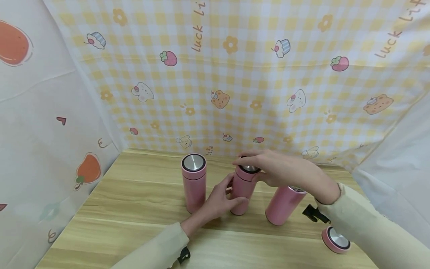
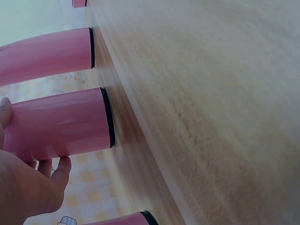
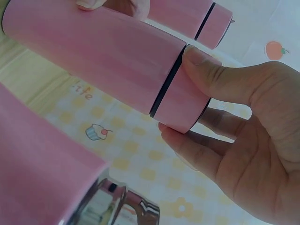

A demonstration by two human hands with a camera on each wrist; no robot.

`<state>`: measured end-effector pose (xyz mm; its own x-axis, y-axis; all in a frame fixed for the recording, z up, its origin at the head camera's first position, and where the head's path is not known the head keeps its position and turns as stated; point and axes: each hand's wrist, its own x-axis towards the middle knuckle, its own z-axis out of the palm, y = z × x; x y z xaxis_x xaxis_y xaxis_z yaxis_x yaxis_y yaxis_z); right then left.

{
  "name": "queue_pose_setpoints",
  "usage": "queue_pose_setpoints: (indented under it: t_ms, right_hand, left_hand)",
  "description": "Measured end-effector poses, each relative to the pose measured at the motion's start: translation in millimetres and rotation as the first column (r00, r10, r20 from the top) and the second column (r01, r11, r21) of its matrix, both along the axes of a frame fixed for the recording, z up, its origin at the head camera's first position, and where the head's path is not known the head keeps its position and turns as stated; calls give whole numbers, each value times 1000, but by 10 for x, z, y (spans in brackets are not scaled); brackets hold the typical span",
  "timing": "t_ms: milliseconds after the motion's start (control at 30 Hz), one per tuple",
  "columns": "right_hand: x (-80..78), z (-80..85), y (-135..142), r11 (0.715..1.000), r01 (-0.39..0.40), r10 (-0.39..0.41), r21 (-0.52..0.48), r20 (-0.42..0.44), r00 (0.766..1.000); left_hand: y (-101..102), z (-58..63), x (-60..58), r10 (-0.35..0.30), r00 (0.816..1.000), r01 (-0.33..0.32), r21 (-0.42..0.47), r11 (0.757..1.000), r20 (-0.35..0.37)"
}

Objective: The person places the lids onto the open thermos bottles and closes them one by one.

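Note:
A pink thermos (image 1: 242,188) with a lid stands upright in the middle of the table. My left hand (image 1: 221,200) grips its body low down, thumb on the near side and fingers around the left. The right hand (image 1: 273,166) reaches over from the right and holds the thermos lid (image 3: 185,96) between thumb and fingers. In the right wrist view a dark ring lies between lid and body. To the right stands a second pink thermos (image 1: 283,205) without its lid, a shiny metal neck (image 3: 117,204) showing. Its detached lid is probably the pink one (image 1: 336,240) lying near the right sleeve.
A third pink thermos (image 1: 195,186) with its lid on stands to the left of the left hand. Wood-grain table (image 1: 134,209) lies under everything. A yellow checked cloth (image 1: 208,93) hangs behind, with pale cloth (image 1: 50,112) at the left side.

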<state>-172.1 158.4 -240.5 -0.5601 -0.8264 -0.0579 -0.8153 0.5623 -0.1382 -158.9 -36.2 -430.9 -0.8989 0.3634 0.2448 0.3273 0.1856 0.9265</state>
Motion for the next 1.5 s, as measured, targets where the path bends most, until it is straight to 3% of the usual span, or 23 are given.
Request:
queue_pose_setpoints:
  t_ms: [267,600,967,1500]
  right_hand:
    - [17,-9,-27,999,35,-35,4,-22,999]
    - [-22,-65,-55,998,-49,43,-44,-113,993]
    - [-2,-53,-102,1000,2,-1,2,-128,992]
    - [4,-33,-128,1000,11,-10,4,-178,984]
  left_hand:
    - [-1,-2,0,-5,1000,5,12,1000,-8]
    - [-1,-49,-12,-4,1000,4,10,1000,-5]
    - [-7,-69,-14,-9,1000,9,7,1000,5]
    - [-4,-75,-30,-8,1000,8,1,1000,-17]
